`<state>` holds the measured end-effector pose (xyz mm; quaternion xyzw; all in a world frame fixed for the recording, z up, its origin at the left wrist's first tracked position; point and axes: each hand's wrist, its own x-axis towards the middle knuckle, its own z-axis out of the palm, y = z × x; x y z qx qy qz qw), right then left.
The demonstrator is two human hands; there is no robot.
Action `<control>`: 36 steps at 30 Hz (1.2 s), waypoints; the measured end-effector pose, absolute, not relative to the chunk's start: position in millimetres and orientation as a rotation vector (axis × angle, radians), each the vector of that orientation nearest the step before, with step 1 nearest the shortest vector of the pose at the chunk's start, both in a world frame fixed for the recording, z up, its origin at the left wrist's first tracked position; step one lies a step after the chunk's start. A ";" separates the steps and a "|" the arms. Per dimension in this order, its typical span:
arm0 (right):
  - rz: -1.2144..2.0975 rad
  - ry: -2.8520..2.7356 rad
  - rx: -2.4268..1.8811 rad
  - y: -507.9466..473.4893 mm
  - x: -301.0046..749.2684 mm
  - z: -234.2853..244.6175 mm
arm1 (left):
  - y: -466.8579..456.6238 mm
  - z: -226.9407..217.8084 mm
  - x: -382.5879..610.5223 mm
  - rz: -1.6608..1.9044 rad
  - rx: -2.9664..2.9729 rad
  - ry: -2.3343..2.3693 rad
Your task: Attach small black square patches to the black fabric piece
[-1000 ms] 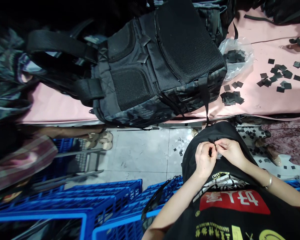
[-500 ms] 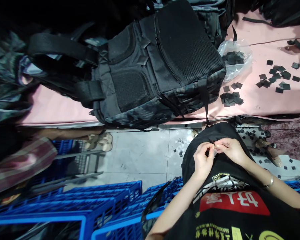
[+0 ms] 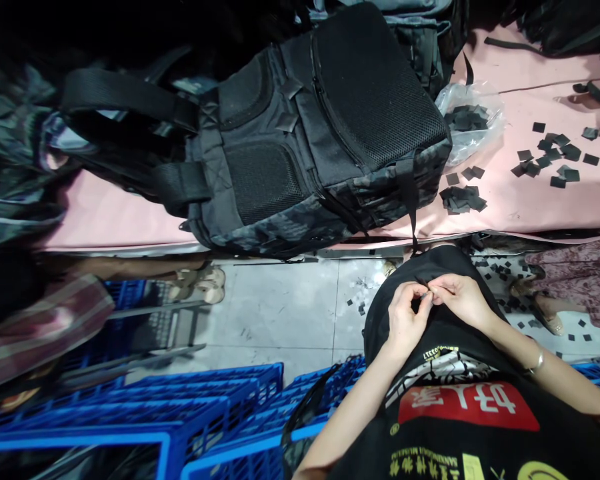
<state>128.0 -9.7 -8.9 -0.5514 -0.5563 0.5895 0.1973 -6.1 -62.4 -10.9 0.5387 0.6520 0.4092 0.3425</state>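
Observation:
Over my lap, my left hand point(image 3: 409, 313) and my right hand point(image 3: 460, 299) meet fingertip to fingertip, both pinched closed. What lies between the fingers is too small and hidden to name; a bit of something dark shows there. Beneath them is the black apron point(image 3: 410, 267) on my lap. On the pink table beyond lies a black backpack point(image 3: 325, 120), its padded mesh back facing up and its shoulder straps point(image 3: 125, 93) stretching left. A strap end point(image 3: 414, 227) hangs over the table edge towards my knees.
Small black squares point(image 3: 464, 199) lie loose on the pink table point(image 3: 535, 207), beside a clear plastic bag point(image 3: 473, 140) holding more. Blue crates point(image 3: 230, 400) stand behind at left. Other people's feet point(image 3: 205, 285) and clothing point(image 3: 580, 273) show at both sides.
The fingertips of both hands have shifted very slightly against each other and stay pinched. The backpack and the black squares lie as before.

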 end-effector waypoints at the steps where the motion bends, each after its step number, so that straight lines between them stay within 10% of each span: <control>1: 1.642 -1.569 -1.546 -9.6 127.6 -9.9 | -61.8 -11.1 -6.3 1.055 1.425 1.689; 36: 1.195 -1.678 -1.407 -10.3 119.9 -5.3 | -54.7 -10.0 2.1 1.256 0.262 1.257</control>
